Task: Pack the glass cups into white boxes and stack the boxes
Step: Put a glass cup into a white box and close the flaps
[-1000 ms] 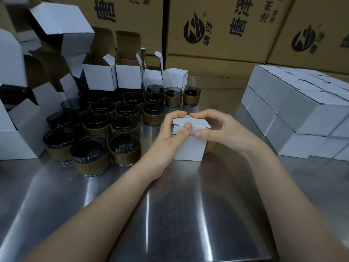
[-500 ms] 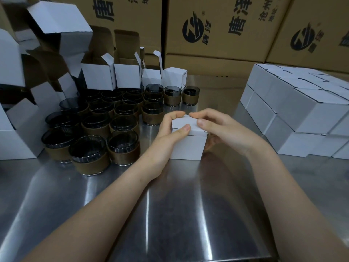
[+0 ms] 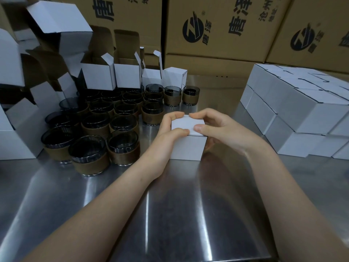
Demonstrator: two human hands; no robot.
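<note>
Closed white boxes (image 3: 306, 114) stand stacked two layers high along the right edge of the steel table (image 3: 170, 214), which fills most of my view. Brown printed cartons (image 3: 217, 25) wall off its far edge.

Open white boxes (image 3: 98, 76), flaps raised, crowd the far left corner and run down the left edge. Some are upright, some tipped.

Glass cups (image 3: 122, 123) with brown sleeves stand upright in a tight cluster in front of those boxes, left of centre, and a short row of them reaches toward the far middle.

One small white box (image 3: 188, 148) stands upright at the table's centre, just right of the cup cluster, with its lid flap down. I cannot tell what it contains.

I note the left hand (image 3: 166, 137) gripping its left side, thumb on the near top edge and forefinger curled over the far top edge. The right hand (image 3: 222, 129) grips the right side, thumb pressed on the lid, forefinger at the far edge, remaining fingers curled against the right wall. Both hands pinch the box between thumb and fingers.
</note>
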